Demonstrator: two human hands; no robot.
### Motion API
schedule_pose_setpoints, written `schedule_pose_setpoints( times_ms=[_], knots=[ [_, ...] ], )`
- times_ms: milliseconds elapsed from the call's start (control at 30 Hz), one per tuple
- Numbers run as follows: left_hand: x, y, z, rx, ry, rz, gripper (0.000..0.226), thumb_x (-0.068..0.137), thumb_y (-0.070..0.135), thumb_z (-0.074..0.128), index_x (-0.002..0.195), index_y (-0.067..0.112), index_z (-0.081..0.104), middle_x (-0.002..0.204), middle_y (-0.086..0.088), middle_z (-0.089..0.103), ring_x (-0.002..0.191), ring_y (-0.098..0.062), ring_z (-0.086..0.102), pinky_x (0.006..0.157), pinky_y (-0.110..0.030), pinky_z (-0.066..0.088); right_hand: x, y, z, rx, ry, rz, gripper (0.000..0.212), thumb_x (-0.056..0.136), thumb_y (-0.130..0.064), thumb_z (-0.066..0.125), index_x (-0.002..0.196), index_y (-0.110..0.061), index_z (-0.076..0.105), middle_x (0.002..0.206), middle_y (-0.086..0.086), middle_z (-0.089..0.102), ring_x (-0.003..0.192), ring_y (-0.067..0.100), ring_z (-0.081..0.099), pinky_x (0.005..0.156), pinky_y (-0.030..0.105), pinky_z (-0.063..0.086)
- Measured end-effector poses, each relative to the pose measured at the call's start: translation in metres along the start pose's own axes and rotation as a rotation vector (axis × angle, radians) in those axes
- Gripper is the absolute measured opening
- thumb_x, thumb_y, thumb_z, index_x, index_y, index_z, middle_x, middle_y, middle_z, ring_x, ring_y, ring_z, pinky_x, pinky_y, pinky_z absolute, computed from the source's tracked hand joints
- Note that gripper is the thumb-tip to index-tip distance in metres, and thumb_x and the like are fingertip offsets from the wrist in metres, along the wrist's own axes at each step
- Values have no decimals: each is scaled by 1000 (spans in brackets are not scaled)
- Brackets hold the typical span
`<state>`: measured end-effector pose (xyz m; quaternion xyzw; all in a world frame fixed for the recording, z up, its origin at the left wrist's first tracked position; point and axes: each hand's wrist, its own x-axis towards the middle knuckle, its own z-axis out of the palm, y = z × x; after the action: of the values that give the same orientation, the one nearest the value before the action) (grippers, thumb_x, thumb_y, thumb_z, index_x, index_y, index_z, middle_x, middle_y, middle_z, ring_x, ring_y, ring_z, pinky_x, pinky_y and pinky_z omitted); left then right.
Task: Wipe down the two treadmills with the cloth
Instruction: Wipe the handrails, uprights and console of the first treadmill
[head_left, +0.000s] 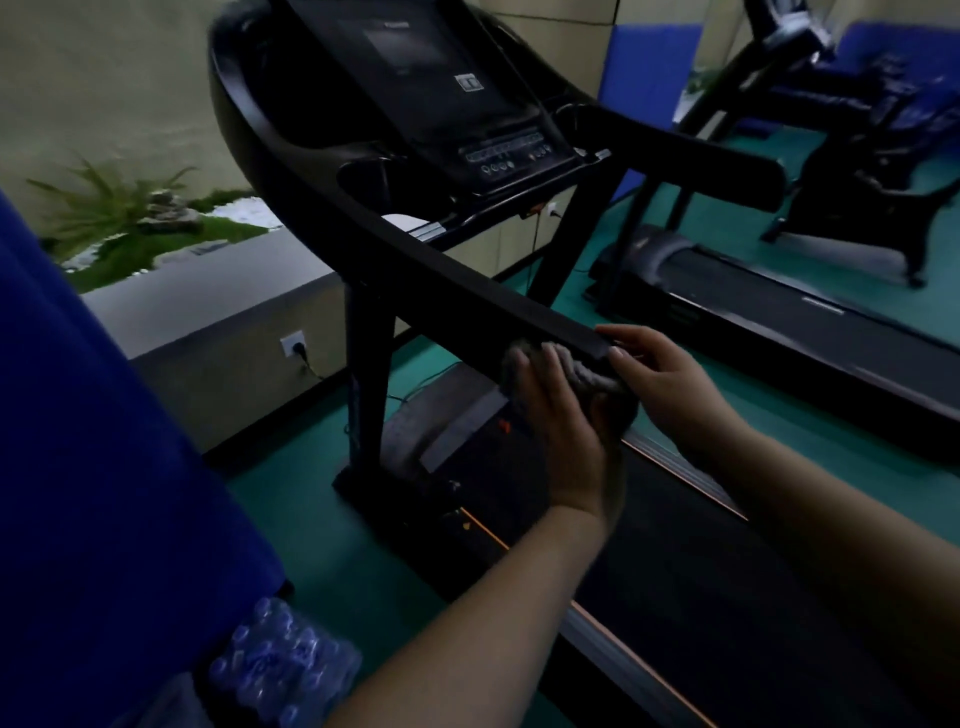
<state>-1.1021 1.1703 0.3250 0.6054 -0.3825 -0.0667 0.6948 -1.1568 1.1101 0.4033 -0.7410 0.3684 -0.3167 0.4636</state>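
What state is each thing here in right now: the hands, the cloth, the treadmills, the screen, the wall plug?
Left hand: pressing the cloth against the handrail end.
Right hand: fingers resting on the handrail tip.
Cloth: bunched, wrapped under the rail.
Handrail: being wiped at its end.
Near treadmill console screen: dark.
Second treadmill: untouched.
Wall socket: plug inserted.

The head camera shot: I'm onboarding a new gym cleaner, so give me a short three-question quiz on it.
1. True or false: the cloth is being pressed against the near treadmill's handrail.
2. Which end of that handrail is being wiped: A) the end by the console, B) the free end nearest the person?
3. What is the right hand touching?

Key: 1 true, the left hand holds it there. 2 B. 3 The handrail's tip and the cloth.
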Motion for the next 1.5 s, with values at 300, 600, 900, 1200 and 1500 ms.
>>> schedule_pose_setpoints(
  times_ms=[300, 600, 900, 1200, 1500],
  knots=[
    [111, -23, -23, 33, 442, -18, 52, 97, 23, 33, 144, 0, 33, 154, -24, 19, 145, -31, 17, 116, -49, 20, -5, -9, -3, -50, -14, 54, 24, 88, -24, 64, 108, -38, 63, 102, -7, 66, 94, 4, 62, 78, 19, 48],
    [83, -25, -14, 14, 380, -64, 62, 97, 38, 37, 146, 2, 27, 155, -24, 14, 146, -29, 12, 119, -37, 13, -2, -4, -2, -51, -1, 21, 27, 86, -21, 67, 103, -41, 63, 106, -4, 68, 102, 11, 64, 90, 29, 52],
    [111, -42, -35, -52, 478, -239, 62, 94, 32, 39, 148, 5, 26, 156, -16, 18, 144, -26, 21, 116, -42, 24, 10, -14, -5, -238, -32, 3, 25, 84, -25, 69, 108, -28, 61, 97, -14, 62, 94, 4, 59, 87, 29, 48],
    [117, -43, -40, -112, 483, -295, 51, 95, 25, 39, 136, -5, 42, 143, -25, 38, 134, -35, 37, 111, -46, 27, 39, -37, 10, -523, -215, -199, 36, 84, -34, 67, 116, -33, 54, 114, -10, 51, 94, 7, 54, 65, 13, 41],
    [111, -48, -35, -279, 491, -274, 61, 90, 29, 38, 141, -5, 35, 149, -24, 31, 139, -33, 31, 115, -43, 24, 82, -62, 56, -663, -244, -306, 43, 79, -33, 71, 119, -32, 54, 117, -6, 53, 94, 10, 57, 85, 29, 50]
  ],
)
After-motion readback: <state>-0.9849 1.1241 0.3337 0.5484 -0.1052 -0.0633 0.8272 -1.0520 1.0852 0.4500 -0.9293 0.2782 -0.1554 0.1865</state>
